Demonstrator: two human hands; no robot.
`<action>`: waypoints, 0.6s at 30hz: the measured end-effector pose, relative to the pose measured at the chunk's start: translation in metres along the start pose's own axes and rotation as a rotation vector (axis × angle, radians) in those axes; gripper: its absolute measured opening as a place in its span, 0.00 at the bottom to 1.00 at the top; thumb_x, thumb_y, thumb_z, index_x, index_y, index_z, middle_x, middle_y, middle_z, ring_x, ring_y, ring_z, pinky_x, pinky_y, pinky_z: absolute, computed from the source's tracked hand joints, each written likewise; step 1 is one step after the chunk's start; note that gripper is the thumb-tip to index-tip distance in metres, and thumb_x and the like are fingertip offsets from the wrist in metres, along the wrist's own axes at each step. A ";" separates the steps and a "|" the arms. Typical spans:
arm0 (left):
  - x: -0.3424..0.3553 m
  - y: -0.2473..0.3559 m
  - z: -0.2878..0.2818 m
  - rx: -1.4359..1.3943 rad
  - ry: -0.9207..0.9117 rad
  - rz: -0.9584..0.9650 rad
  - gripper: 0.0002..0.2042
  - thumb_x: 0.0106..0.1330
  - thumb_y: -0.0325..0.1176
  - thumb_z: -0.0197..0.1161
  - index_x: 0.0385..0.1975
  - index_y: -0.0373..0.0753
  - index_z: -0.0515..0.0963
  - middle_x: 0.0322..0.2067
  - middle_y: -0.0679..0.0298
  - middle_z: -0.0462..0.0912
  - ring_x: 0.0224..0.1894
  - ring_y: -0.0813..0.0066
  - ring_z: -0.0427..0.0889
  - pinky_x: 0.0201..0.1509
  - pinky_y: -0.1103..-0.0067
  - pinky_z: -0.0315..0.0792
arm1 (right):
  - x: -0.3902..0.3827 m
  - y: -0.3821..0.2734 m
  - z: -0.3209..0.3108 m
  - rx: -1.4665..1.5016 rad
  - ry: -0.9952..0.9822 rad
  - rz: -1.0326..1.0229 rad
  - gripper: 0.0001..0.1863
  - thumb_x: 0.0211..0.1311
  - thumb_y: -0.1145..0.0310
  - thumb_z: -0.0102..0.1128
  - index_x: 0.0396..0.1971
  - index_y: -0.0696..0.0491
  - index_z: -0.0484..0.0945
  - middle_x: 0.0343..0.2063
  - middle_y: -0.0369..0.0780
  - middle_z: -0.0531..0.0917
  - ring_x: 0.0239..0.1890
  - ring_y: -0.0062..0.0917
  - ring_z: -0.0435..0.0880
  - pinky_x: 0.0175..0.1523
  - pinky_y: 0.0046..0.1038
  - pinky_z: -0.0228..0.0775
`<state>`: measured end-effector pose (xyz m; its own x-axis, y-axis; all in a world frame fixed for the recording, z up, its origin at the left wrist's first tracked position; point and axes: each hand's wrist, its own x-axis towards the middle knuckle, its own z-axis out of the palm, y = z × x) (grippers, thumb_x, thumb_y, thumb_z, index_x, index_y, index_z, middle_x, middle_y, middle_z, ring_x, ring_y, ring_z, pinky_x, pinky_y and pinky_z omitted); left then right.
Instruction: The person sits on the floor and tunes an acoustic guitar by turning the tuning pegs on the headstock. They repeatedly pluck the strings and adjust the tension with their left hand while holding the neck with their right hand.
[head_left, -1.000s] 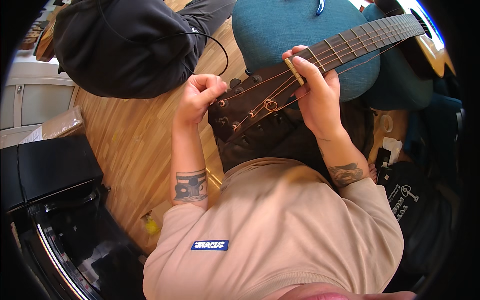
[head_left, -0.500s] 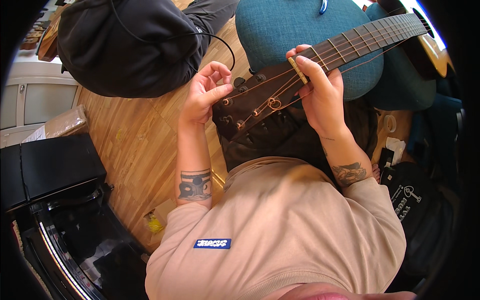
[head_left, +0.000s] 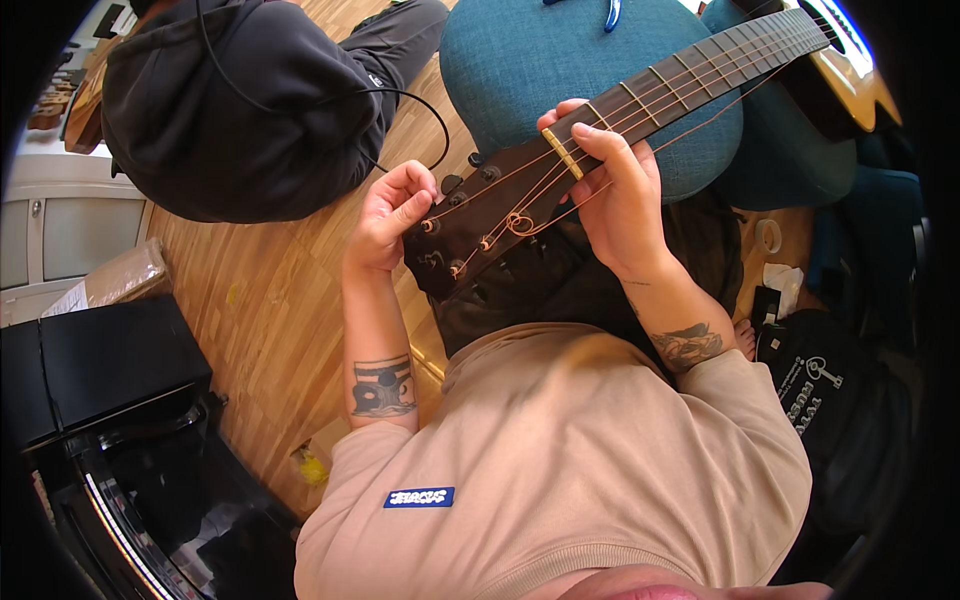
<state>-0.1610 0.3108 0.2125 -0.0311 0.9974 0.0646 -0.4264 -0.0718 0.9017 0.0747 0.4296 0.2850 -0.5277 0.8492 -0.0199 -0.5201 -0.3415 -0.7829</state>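
An acoustic guitar's dark headstock (head_left: 490, 215) lies in front of my chest, its fretted neck (head_left: 690, 80) running up to the far right. Copper-coloured strings cross a pale nut (head_left: 562, 152); one slack string is coiled in a small loop (head_left: 520, 224) over the headstock. My left hand (head_left: 388, 215) is closed at the headstock's left edge, thumb and forefinger on a tuning peg they mostly hide. Beside them another black peg (head_left: 452, 184) shows. My right hand (head_left: 620, 190) wraps the neck by the nut, thumb on the string side, some fingertips beyond the far edge.
A teal upholstered seat (head_left: 570, 70) is beneath the neck. Far left is a person in a dark hooded top (head_left: 240, 120). A glossy black cabinet-like object (head_left: 120, 360) and a wrapped package (head_left: 115, 280) are at left. A black printed bag (head_left: 840, 400) lies right, near a tape roll (head_left: 768, 236).
The guitar and both hands sit slightly further left and lower in view, as the whole picture has shifted. My left fingers have curled a little closer at the peg; my right grip is kept.
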 end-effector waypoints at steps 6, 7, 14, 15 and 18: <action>-0.009 -0.008 0.002 -0.016 0.042 0.086 0.09 0.62 0.34 0.67 0.35 0.36 0.77 0.33 0.65 0.76 0.39 0.81 0.75 0.45 0.86 0.68 | 0.000 0.000 0.003 -0.053 0.017 -0.007 0.12 0.62 0.68 0.54 0.43 0.57 0.75 0.38 0.41 0.83 0.26 0.17 0.79 0.26 0.18 0.70; -0.011 -0.009 0.001 -0.014 0.055 0.078 0.10 0.62 0.35 0.67 0.35 0.36 0.78 0.33 0.65 0.76 0.40 0.80 0.75 0.46 0.85 0.68 | -0.001 -0.001 0.003 -0.057 0.024 -0.010 0.12 0.62 0.69 0.54 0.43 0.57 0.75 0.39 0.41 0.83 0.26 0.17 0.80 0.26 0.18 0.70; 0.004 -0.019 -0.013 -0.057 -0.095 0.033 0.10 0.63 0.36 0.66 0.26 0.36 0.78 0.33 0.64 0.75 0.38 0.80 0.74 0.46 0.83 0.68 | 0.000 0.001 0.001 -0.060 0.012 -0.027 0.12 0.62 0.69 0.54 0.43 0.58 0.75 0.39 0.41 0.83 0.28 0.17 0.80 0.27 0.18 0.71; 0.002 -0.020 -0.012 -0.027 -0.046 0.029 0.10 0.63 0.35 0.66 0.24 0.37 0.77 0.33 0.63 0.75 0.37 0.79 0.74 0.46 0.83 0.68 | 0.000 0.001 0.001 -0.058 0.009 -0.026 0.12 0.62 0.69 0.54 0.43 0.58 0.75 0.39 0.41 0.83 0.28 0.17 0.80 0.27 0.18 0.71; 0.004 -0.010 0.005 -0.022 0.039 0.074 0.12 0.61 0.32 0.65 0.18 0.39 0.74 0.34 0.61 0.76 0.37 0.77 0.74 0.47 0.82 0.68 | 0.000 0.002 0.001 -0.064 0.026 -0.027 0.12 0.62 0.69 0.54 0.43 0.57 0.75 0.39 0.40 0.83 0.28 0.16 0.80 0.27 0.18 0.71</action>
<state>-0.1521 0.3153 0.2055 -0.0983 0.9887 0.1133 -0.4415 -0.1454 0.8854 0.0731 0.4289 0.2839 -0.4960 0.8682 -0.0133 -0.4896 -0.2922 -0.8215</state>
